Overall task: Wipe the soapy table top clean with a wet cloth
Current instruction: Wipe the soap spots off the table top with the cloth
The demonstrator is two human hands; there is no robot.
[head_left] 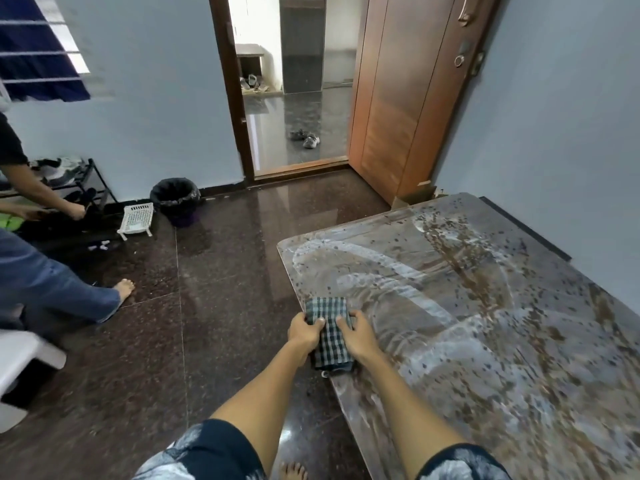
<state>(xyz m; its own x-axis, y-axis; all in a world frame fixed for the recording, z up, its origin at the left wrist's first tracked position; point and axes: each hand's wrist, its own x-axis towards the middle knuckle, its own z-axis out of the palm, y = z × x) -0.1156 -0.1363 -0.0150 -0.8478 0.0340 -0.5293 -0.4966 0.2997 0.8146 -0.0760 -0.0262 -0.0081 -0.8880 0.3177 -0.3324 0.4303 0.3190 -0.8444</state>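
At the near-left edge of the tabletop (pixel 467 306), a folded checked cloth (pixel 329 332), dark green and white, lying flat with its near end just over the rim. Left hand (pixel 304 332) on the cloth's left side, fingers curled closed around that edge, thumb on top. Right hand (pixel 356 336) on the cloth's right side, fingers closed down onto the fabric, palm partly resting on the wet surface beside it. Both hands gripping the same cloth, close together, only a narrow strip of check showing between them. Across the tabletop, broad curved white soap streaks sweeping from the far-left corner toward the near-right, broken by many dark flecks and a brownish band running from the far edge toward the middle. Beyond the far-left corner, dark polished floor (pixel 225 289) and an open wooden door (pixel 408 98) with a pair of shoes (pixel 304 137) past the threshold. Against the left wall, a black bin (pixel 175 199), a white slotted basket (pixel 136 220) and a low shoe rack (pixel 69 178). At the left margin, another person's arm (pixel 41 188) reaching down near the rack, a jeans-clad leg and bare foot (pixel 123 289) on the floor.
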